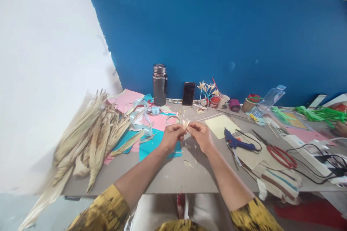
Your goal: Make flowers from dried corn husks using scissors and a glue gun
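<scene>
My left hand [172, 136] and my right hand [200, 135] meet over the middle of the table. Between their pinched fingertips is a small pale flower [185, 122] that looks made of dried corn husk, its petals pointing up. Both hands grip its base, and the fingers hide the lower part. Just behind my left hand lies a roll of tape [172, 120]. Under my left forearm is a blue paper sheet [146, 148]. Small husk scraps [187, 164] lie on the table below the hands.
Dried corn husks [92, 140] pile up at left. A thermos [159, 85], a phone [188, 94] and finished husk flowers [207, 90] stand behind. To the right lie a glue gun [240, 142], scissors [279, 153], a glove [279, 180] and a power strip [307, 155]. Another person's hand [341, 130] shows far right.
</scene>
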`<state>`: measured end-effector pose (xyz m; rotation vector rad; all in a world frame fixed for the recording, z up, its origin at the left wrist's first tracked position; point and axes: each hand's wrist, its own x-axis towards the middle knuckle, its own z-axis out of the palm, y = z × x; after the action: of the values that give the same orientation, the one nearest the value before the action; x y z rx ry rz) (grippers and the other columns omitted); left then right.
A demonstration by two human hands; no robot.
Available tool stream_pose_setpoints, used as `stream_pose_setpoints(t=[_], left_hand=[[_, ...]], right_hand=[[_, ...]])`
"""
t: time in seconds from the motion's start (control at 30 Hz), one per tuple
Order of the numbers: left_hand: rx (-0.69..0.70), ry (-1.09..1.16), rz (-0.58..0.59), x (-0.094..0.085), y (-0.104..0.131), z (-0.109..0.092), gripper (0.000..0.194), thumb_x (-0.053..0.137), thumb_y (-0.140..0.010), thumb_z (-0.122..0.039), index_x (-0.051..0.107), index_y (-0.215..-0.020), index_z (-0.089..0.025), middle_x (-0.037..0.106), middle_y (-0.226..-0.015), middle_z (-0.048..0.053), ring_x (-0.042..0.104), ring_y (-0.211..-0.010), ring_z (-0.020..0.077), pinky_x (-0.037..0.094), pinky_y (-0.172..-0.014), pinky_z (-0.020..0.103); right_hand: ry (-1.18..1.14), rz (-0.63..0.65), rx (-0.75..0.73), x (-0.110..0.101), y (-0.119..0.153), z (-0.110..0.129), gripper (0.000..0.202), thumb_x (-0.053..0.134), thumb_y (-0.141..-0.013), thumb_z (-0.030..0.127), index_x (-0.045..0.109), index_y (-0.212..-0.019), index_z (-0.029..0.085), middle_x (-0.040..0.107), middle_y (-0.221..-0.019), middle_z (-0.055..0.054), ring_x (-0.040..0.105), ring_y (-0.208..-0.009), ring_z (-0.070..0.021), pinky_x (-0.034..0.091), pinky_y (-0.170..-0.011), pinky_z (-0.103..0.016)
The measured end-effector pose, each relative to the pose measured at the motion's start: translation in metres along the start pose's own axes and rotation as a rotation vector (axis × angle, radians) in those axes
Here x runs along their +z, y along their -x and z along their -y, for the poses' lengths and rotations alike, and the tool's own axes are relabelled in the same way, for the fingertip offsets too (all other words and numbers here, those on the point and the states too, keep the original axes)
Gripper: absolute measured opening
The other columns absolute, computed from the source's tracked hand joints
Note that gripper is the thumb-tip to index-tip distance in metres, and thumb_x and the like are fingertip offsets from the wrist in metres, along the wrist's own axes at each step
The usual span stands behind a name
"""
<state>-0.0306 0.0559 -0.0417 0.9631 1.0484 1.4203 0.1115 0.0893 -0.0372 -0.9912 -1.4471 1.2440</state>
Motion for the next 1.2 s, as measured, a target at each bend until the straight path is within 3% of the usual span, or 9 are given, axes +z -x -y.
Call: stream_pose_setpoints(t=[0.13,0.43,0.77,1.2], left_hand=[[0.064,-0.136,0.001,0.0,0.003,-0.005,0.028,0.072,-0.071,-0.041,0.066,-0.062,-0.014,0.049,-0.046,-0.002,0.042,-0.047,0.0097,0.032,-0.051,0.024],[0.328,-0.399,-0.015,-0.003,0.004,-0.004,0.018,0.063,-0.081,-0.03,0.071,-0.072,-0.017,0.056,-0.062,-0.001,0.051,-0.056,0.0121,0.041,-0.057,0.025],[0.572,-0.527,0.038,-0.004,0.006,-0.003,0.017,0.063,-0.087,-0.029,0.074,-0.079,-0.02,0.068,-0.079,0.005,0.06,-0.072,0.0171,0.048,-0.069,0.029],[0.571,-0.511,-0.054,-0.006,0.009,-0.003,0.015,0.062,-0.085,-0.028,0.071,-0.075,-0.02,0.067,-0.078,0.006,0.059,-0.074,0.0194,0.046,-0.072,0.031]], right_hand=[[-0.049,0.009,0.014,0.0,-0.001,-0.001,0.027,0.076,-0.068,0.043,0.07,-0.074,0.017,0.054,-0.054,0.003,0.037,-0.049,-0.0094,0.027,-0.048,-0.025],[-0.189,0.028,0.063,0.0,-0.003,-0.005,0.031,0.081,-0.065,0.043,0.068,-0.076,0.018,0.048,-0.052,0.006,0.035,-0.049,-0.0086,0.025,-0.048,-0.025],[-0.475,0.184,0.281,-0.007,-0.004,0.002,0.036,0.091,-0.052,0.031,0.063,-0.071,0.018,0.05,-0.059,0.006,0.036,-0.051,-0.0058,0.022,-0.045,-0.02],[-0.489,0.215,0.316,-0.004,-0.002,0.007,0.03,0.088,-0.053,0.026,0.069,-0.074,0.016,0.053,-0.059,0.005,0.038,-0.051,-0.0058,0.023,-0.046,-0.019]])
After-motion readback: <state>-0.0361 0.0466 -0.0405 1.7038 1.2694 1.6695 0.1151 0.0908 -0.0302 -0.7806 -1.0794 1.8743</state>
